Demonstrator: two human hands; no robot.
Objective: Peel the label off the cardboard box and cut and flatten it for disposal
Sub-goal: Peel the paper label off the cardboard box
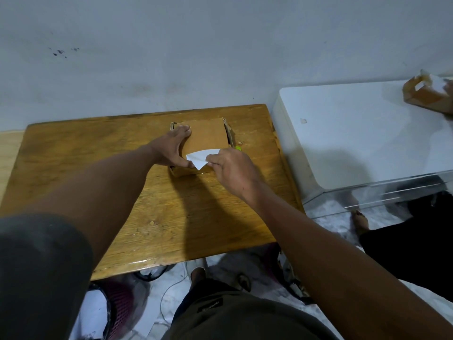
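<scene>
Fingertips first: my right hand [229,168] has the white label [199,158] pinched between thumb and fingers, and the label looks mostly lifted, curling up off the near edge of the cardboard box [206,136]. My left hand [171,149] is spread over the box's left side, fingers straight and apart, thumb near the front edge, pressing it down so it doesn't slide. The box sits toward the far middle of the wooden table [98,168], close to the wall, top face up and still in its box shape.

So I'd say we're on the peeling step, near the end of it. I can't tell if the last bit of label is still stuck or already free. Next move as I see it: keep the pull low and steady so the paper doesn't tear, then put the label aside and find the cutter. There's a small yellow-green thing [238,148] just beside the box on the right, mostly hidden behind my right hand. Might be the knife, but too little shows to be sure.

Around me: a white table [355,131] butts up just right of the wooden one, and at its far right corner another cardboard box [421,94] is being handled by someone else, only partly in view. Nothing really blocks the peel. Only real snag is my own right hand covering that cutter-ish thing.
</scene>
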